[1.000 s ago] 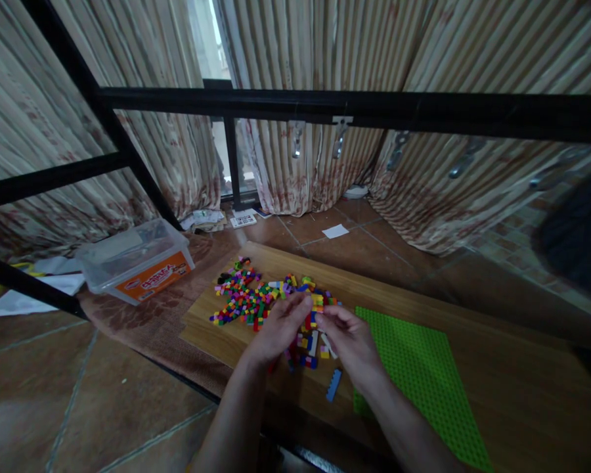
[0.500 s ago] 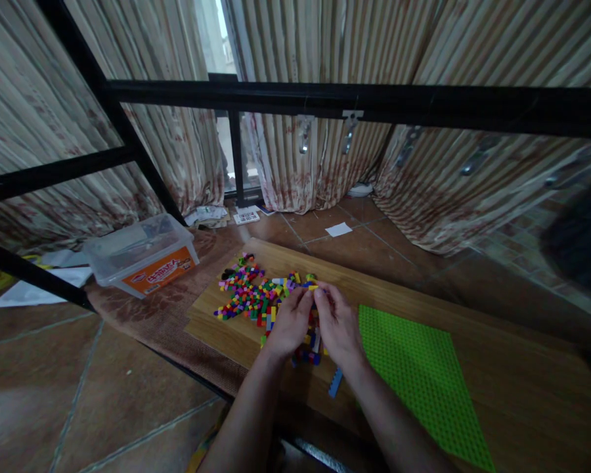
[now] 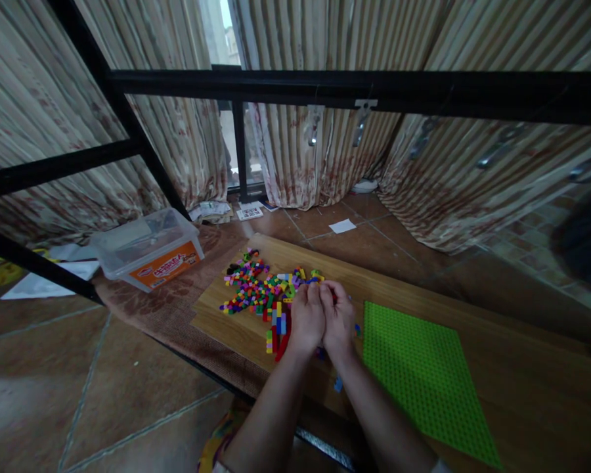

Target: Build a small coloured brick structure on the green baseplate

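My left hand and my right hand are pressed side by side over the wooden board, fingers curled inward. A small red toy brick shows between the thumb and fingers of my right hand. What my left fingers grip is hidden behind the hand. Left of my hands spreads a pile of small colourful toy bricks. Longer stacked bricks lie right beside my left wrist. A blue strip pokes out near my right forearm. The green studded baseplate lies flat to the right of my right hand.
The wooden board rests on a brown cloth-covered surface. A clear plastic tub with an orange label stands at the left. Black metal bars cross in front of striped curtains. White paper lies on the tiled floor.
My hands have drawn closer together, with the left shifted right and down. The yellow piece at my fingertips no longer shows; a red brick does. The camera view has shifted slightly.
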`<state>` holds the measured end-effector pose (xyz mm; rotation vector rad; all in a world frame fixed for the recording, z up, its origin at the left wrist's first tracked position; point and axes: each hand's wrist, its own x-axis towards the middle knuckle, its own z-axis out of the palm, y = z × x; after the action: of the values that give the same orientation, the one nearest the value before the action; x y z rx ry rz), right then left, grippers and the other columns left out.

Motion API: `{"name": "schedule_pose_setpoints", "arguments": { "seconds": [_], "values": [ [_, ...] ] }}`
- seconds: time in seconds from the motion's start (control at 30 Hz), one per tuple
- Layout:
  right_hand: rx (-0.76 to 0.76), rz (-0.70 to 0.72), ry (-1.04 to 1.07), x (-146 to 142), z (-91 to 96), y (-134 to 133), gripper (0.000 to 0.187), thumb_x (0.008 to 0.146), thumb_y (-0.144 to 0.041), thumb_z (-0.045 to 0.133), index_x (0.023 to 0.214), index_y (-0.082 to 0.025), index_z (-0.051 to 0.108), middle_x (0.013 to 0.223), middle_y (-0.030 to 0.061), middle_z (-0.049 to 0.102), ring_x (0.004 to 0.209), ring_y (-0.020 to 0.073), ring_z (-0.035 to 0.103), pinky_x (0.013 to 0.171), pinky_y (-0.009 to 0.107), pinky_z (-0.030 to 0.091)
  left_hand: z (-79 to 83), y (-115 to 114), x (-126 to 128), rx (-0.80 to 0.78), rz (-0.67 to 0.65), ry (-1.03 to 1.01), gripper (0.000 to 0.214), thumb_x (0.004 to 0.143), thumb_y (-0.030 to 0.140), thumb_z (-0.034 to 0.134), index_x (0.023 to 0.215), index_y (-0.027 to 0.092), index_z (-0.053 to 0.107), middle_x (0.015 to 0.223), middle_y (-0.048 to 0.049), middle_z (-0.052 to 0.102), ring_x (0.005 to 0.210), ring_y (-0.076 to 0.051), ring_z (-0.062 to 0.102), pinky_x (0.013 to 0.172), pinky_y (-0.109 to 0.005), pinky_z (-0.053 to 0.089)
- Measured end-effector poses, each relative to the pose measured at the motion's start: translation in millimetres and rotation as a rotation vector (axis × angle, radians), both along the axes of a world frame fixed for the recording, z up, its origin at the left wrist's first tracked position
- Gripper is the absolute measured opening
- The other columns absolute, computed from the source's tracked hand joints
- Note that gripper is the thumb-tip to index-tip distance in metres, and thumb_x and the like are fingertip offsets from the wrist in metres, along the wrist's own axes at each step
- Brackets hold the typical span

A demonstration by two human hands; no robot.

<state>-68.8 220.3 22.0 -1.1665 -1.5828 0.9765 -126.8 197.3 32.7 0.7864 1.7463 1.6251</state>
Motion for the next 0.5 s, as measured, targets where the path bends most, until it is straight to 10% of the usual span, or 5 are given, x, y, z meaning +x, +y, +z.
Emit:
{"name": "schedule_pose_setpoints", "arguments": {
  "seconds": [0.5],
  "values": [
    [0.003, -0.003, 0.130, 2.0, 9.6, -4.2, 0.030, 0.088, -0.041, 0.038, 0.082, -0.021, 0.060, 0.084, 0.0029, 0.064, 0.083, 0.0181, 0.058, 0.079, 0.030, 0.043, 13.1, -8.8, 0.2, -0.020, 0.015, 0.058, 0.022, 0.088, 0.020, 0.034, 0.072, 0.020, 0.049, 0.077, -0.0036, 0.058, 0.075, -0.016, 0.052, 0.073, -0.027, 0.041]
  ]
}}
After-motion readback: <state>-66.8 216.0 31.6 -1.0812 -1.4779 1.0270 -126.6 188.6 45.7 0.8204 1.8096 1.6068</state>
